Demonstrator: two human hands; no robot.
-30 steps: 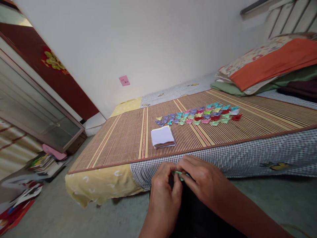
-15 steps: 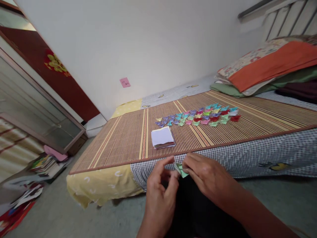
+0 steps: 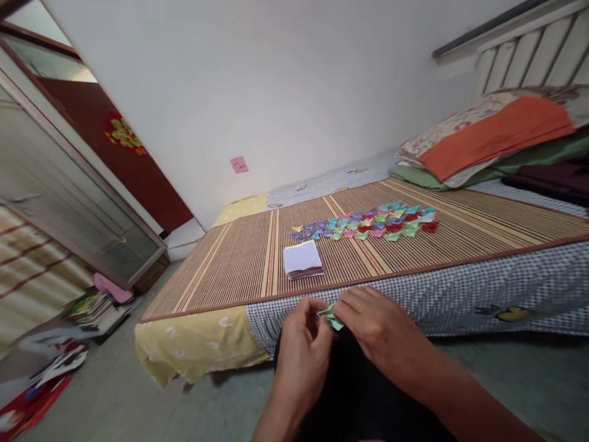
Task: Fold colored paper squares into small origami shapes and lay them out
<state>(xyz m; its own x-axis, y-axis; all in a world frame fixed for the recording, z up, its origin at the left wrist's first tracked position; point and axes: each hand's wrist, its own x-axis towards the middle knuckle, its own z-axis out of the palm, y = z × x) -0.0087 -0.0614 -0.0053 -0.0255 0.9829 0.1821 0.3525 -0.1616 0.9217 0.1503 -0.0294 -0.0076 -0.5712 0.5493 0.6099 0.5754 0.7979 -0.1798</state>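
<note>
A small piece of folded green paper is held between both hands, just in front of the bed's near edge and above my dark-clothed lap. My left hand pinches its left side between thumb and fingers. On its right side, the fingers of my right hand are closed and cover part of the paper. Beyond the hands, a stack of square paper sheets, white on top, lies on the striped mat. Farther back, rows of small folded paper pieces in many colours stand on the same mat.
The striped mat covers the bed, with a checked and yellow sheet hanging over its front. Pillows and folded bedding are piled at the right. Books lie low at the left, near a glass-panelled door.
My left fingers have closed in on the green paper, which has shifted slightly left and turned. The camera view has tilted up a little.
</note>
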